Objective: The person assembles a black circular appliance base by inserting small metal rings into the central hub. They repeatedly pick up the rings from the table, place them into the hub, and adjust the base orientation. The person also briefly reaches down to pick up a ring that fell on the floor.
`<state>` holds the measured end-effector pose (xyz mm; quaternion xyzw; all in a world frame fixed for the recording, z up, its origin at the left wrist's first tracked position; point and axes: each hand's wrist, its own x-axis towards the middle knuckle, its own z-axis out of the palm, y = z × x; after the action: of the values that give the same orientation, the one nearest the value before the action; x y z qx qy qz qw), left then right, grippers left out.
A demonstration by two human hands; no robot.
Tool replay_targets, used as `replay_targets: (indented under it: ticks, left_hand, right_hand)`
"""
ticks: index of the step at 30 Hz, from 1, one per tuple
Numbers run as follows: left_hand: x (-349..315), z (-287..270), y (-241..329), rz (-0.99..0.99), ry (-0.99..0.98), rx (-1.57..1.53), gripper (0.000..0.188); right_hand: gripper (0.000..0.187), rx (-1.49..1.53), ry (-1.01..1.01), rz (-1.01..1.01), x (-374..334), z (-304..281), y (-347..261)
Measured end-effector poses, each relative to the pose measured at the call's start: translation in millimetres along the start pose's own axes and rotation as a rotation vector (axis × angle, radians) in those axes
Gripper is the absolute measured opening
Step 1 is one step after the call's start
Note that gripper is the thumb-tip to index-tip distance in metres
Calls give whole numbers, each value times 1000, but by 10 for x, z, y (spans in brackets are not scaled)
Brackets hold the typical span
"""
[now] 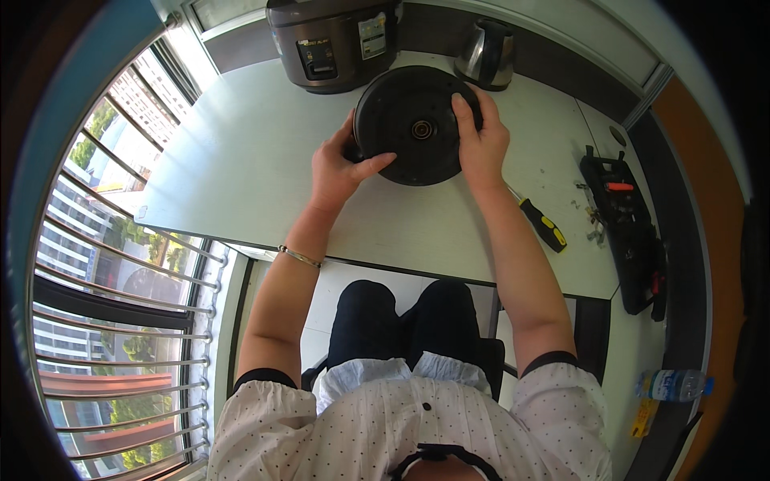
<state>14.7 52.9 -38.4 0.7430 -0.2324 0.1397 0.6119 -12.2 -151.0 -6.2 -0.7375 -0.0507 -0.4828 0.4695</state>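
Both hands hold up a round black kettle base (pixel 413 156), its flat face toward me. A ring-shaped metal connector sits at its centre, and small holes dot the face. My left hand (pixel 335 170) is closed round the lower left rim, with the thumb across the face. On the right rim, my right hand (pixel 484 140) grips with its thumb lying on the face and its fingers behind. The side of the piece turned away from me is hidden. Below my right hand, a yellow and black screwdriver (pixel 544 226) lies on the white table (pixel 249 152).
A dark rice cooker (pixel 333 48) and a steel and black electric kettle (pixel 486 54) stand at the back. An open black tool case (pixel 622 232) lies at right, with small metal parts (pixel 593 216) beside it. A water bottle (pixel 675 386) is at lower right. A barred window (pixel 120 272) lines the left.
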Motion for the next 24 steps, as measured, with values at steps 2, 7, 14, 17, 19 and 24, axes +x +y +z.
replay_targets:
  ticks: [2,7,14,17,19,24]
  left_hand:
    - [-2,16,-1,-15,13,-4,87]
    - [-22,28,54,-8,2,-21,86]
    - [-40,28,21,16,-18,58,87]
    - [-40,31,36,23,-17,73,90]
    - [-46,8,27,65,-18,106,92]
    - [-57,0,89,149,-66,228,97]
  right_hand:
    - [44,6,-2,-7,-5,-13,-3]
    - [48,73,-19,4,-16,-16,10]
    - [45,205,-34,81,3,-10,24]
    - [41,192,-20,54,13,-1,33]
    - [38,167,-14,22,21,15,36]
    - [34,65,-48,-39,67,-37,62]
